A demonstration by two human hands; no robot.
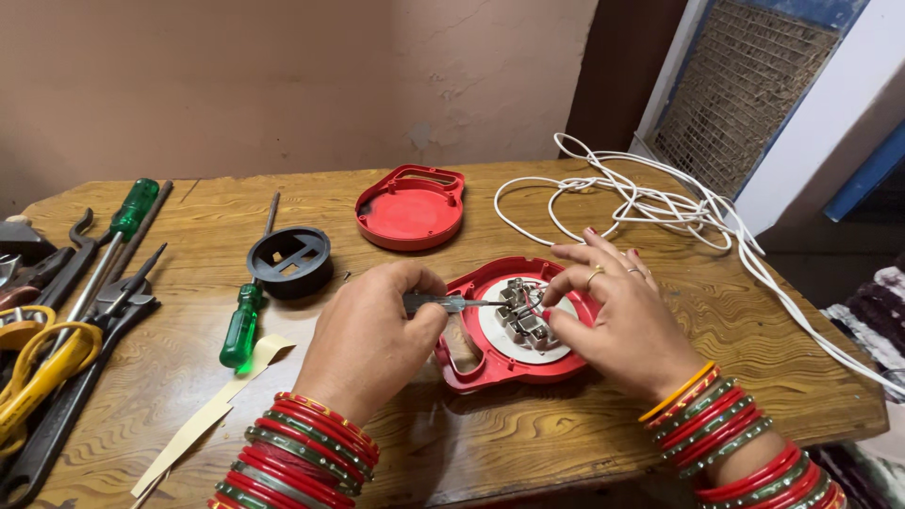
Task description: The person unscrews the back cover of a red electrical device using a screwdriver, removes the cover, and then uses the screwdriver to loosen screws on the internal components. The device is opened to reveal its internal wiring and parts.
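Left edge cuts off the yellow-handled pliers (38,363).

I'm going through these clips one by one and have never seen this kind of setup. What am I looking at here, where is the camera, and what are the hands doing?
There is no machine: a person works with two bare hands, and the single picture comes from a camera worn on their head, looking down at a wooden table. The left hand grips a slim metal tool whose tip points into the metal parts at the middle of an opened red round casing. The right hand rests on that casing, fingertips at the same metal parts. Behind lie a separate red cover, a black round part and a loose white cable. To the left are a green-handled screwdriver, a second green screwdriver, yellow-handled scissors and a paper strip.
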